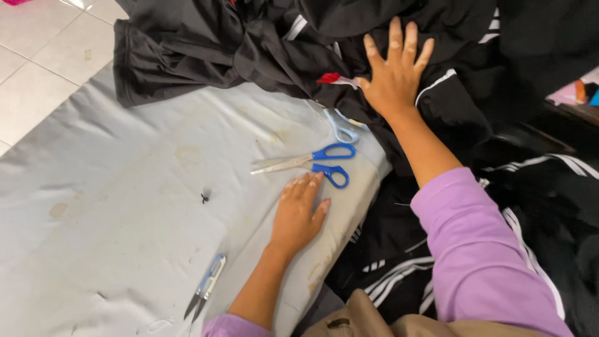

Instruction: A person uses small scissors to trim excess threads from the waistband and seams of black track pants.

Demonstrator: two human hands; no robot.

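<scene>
We press our right hand (394,70), spread flat, on the black garment (262,50), our left hand (298,215) flat on the counter (125,187) beside the scissors (312,163), seemingly mid-smoothing.

Scissors (312,162): on the table (125,187), near its right edge. Left hand (298,215): flat just before them. Garment pile (249,43): far edge, right hand (394,75) upon it. Thread snips (204,293): near edge.

Thread snips (204,293) near grey cover's (125,187) front edge; white tiled floor (37,56) beyond; pale-handled tool (340,126), perhaps scissors.
</scene>
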